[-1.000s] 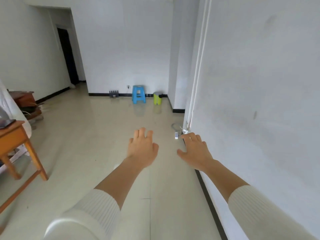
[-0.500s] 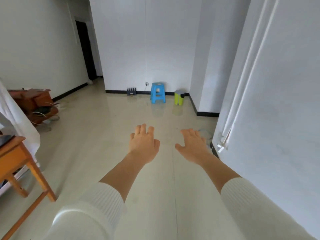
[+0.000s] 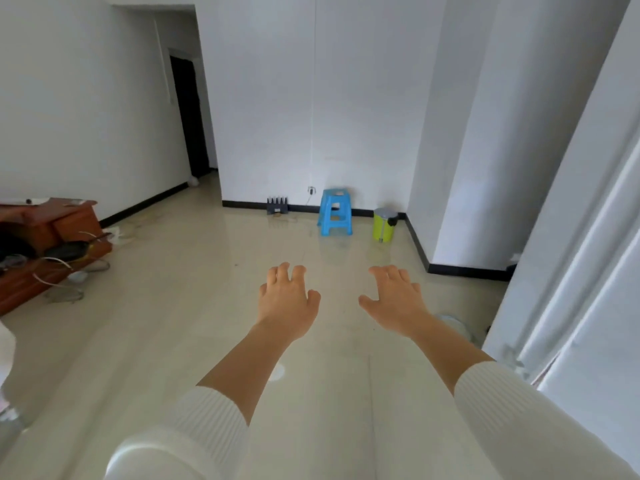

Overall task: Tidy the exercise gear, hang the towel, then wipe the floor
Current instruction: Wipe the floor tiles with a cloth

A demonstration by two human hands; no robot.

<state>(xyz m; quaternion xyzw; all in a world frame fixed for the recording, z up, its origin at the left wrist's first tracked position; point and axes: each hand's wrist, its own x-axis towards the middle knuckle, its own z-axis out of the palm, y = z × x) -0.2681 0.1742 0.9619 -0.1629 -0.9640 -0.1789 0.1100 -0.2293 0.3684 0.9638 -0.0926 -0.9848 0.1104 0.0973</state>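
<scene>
- The left hand (image 3: 287,303) and the right hand (image 3: 394,299) are held out side by side at the centre of the frame, palms down, above the floor and apart from each other.
- Both hands are empty. The left fingers (image 3: 282,273) are loosely bent with small gaps between them, and the right fingers (image 3: 393,273) are spread and relaxed.
- White ribbed knit sleeves (image 3: 519,410) cover both forearms in the lower part of the frame.
- The glossy beige tiled floor (image 3: 166,341), the surface to be wiped, fills the middle and bottom of the frame and lies open from the hands to the far wall.
- On the right, a white wall panel with vertical ridges (image 3: 588,254) runs close beside the right arm.
- A black skirting board (image 3: 460,270) edges the white pillar at centre right.
- A pale round object (image 3: 453,323) lies on the floor just beside the right forearm, partly hidden; I cannot tell what it is.
- Against the far wall stand a dark pronged rack (image 3: 277,206), a blue plastic step stool (image 3: 335,213) and a lime-green pedal bin with a grey lid (image 3: 383,225), in a row near one another.
- At centre left, a low reddish-brown wooden cabinet (image 3: 52,230) stands near the left wall, with loose cables (image 3: 69,289) trailing onto the floor before it.
- A dark doorway (image 3: 188,116) opens in the upper left.
- White fabric (image 3: 5,351) shows at the left edge; its nature is unclear.
</scene>
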